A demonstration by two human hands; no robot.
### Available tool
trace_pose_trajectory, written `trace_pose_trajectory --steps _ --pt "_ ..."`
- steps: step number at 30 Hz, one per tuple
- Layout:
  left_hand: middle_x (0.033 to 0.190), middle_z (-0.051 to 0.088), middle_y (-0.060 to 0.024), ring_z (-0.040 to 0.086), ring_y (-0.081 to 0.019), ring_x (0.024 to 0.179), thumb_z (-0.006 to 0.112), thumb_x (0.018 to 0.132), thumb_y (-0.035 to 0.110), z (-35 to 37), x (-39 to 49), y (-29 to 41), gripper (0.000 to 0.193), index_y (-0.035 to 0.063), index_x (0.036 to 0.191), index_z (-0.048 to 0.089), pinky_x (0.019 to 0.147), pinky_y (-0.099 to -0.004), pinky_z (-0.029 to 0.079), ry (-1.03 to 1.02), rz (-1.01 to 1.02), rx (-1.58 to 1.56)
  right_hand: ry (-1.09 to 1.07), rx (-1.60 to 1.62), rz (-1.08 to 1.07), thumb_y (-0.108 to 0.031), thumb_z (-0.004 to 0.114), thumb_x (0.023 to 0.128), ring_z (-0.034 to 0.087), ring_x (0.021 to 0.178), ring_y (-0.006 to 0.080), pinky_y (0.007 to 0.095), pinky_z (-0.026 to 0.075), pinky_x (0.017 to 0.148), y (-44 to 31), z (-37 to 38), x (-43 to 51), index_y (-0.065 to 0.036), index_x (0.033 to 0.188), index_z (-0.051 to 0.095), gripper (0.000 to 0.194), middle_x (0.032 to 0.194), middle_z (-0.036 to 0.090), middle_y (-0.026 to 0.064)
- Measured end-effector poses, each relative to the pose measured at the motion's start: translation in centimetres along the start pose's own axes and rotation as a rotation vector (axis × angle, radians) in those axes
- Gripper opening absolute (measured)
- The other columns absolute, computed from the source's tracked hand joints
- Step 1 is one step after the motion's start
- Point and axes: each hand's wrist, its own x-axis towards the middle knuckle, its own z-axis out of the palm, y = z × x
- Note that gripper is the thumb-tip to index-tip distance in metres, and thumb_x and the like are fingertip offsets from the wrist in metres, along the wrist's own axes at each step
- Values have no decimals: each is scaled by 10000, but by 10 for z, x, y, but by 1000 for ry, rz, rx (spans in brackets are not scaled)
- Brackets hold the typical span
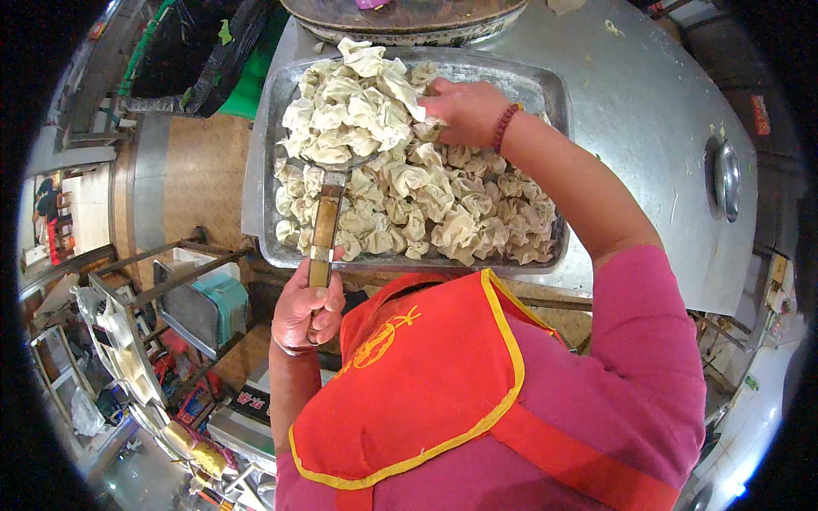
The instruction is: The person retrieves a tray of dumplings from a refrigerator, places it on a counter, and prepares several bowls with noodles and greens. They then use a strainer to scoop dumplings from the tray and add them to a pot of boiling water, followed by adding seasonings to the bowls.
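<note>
My left hand (310, 305) grips the wood-and-metal handle of a skimmer (326, 220). Its round head is heaped with pale folded wontons (351, 108) and sits over the left part of a shallow metal tray (563, 160). More wontons (422, 185) cover much of the tray floor, thickest towards the near side. My right hand (470, 114) reaches over the tray from the right, its fingers touching wontons at the right edge of the heap. Whether those fingers are closed around one is hidden.
The tray rests on a metal worktop (639, 128). Beyond it stands a round board (409, 22); a shiny metal lid or bowl (727, 181) lies far right. On the left are a black bag-lined bin (192, 57) and a metal-framed rack (166, 281). A person (46, 204) appears far left.
</note>
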Motion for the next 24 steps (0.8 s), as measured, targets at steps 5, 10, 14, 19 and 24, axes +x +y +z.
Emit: trace_pose_trajectory --steps 5,10,14,19,24 --pt "716 514 -72 382 -84 424 573 834 7 -2 2 -1 605 29 1412 396 300 -233 304 -48 -4 -36 96 992 499 -181 717 733 645 917 270 355 520 823 39 -13 -23 -157 1231 589 515 1097 657 108" --pt "715 515 -70 376 -80 423 576 830 19 -3 3 -2 604 27 1408 404 298 -232 312 -65 9 -32 382 551 192 -186 695 738 643 925 288 366 513 824 39 -17 -12 -155 1245 582 521 1093 662 118" --pt "714 514 -72 379 -85 422 578 828 19 -1 3 -2 602 24 1405 408 297 -235 319 -48 8 -3 52 16 145 -289 653 735 626 1052 351 422 507 898 16 -13 24 -137 1289 563 581 1145 664 156" --pt "705 510 -75 384 -90 421 576 827 14 4 0 -5 620 24 1416 384 301 -244 331 -21 -4 -3 165 620 192 -241 651 765 657 1017 300 410 534 816 22 -31 20 -120 1252 591 506 1139 670 144" --pt "722 519 -71 381 -86 420 569 818 17 11 2 -15 621 10 1409 377 318 -236 293 5 -1 26 461 1552 274 -167 640 842 636 825 149 325 514 599 4 -49 -9 -88 1216 588 386 973 655 82"
